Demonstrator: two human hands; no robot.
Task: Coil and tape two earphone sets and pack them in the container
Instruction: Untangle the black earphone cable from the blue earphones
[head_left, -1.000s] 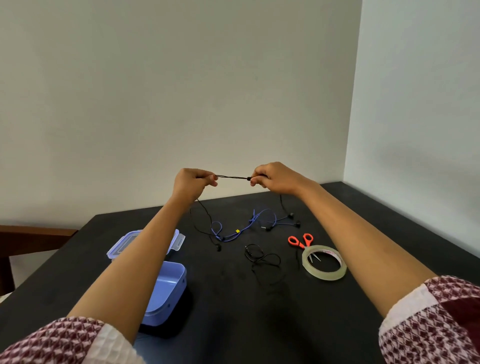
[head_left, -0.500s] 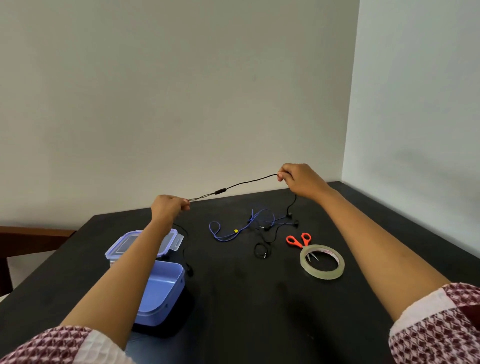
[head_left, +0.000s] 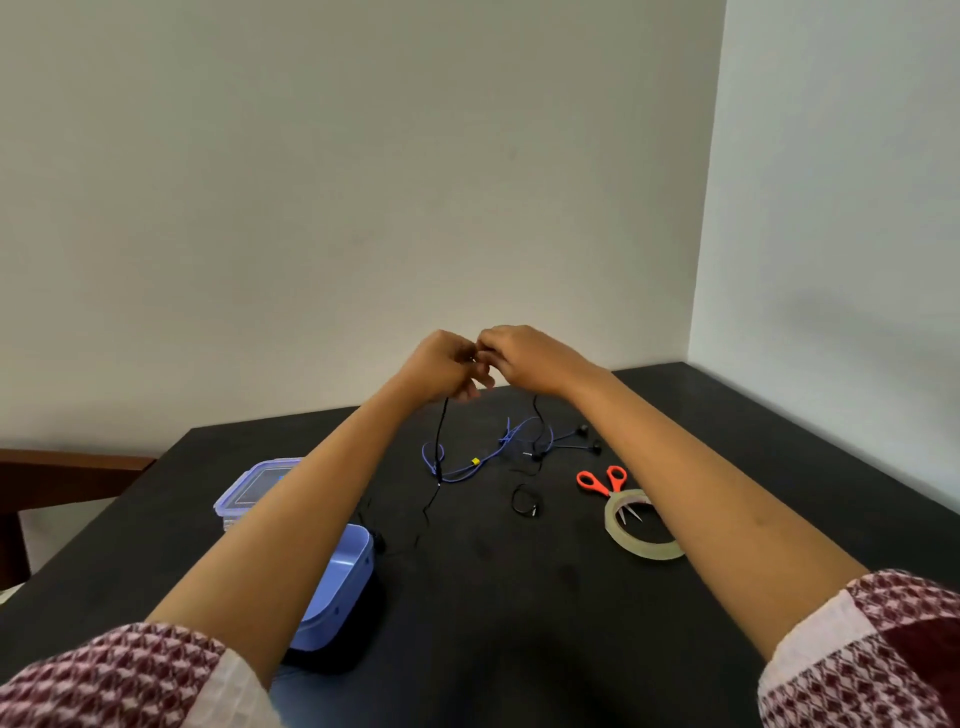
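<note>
My left hand (head_left: 441, 366) and my right hand (head_left: 524, 356) are raised above the far part of the black table (head_left: 519, 597), fingertips touching, both pinching the black earphone cable (head_left: 441, 431). One strand of it hangs from my left hand down to the table, another drops from my right hand toward its earbuds (head_left: 584, 439). The blue earphone set (head_left: 480, 457) lies loose under my hands. The open purple container (head_left: 343, 582) sits at the near left, partly hidden by my left forearm.
The container's lid (head_left: 254, 488) lies behind it. Orange-handled scissors (head_left: 602, 480) and a roll of clear tape (head_left: 641, 525) are on the right, under my right forearm. Walls close the table's far and right sides; a wooden chair (head_left: 62, 473) stands left.
My hands were spread wide apart with the black cable stretched between them; now they have come back together, and the cable hangs down in a fold.
</note>
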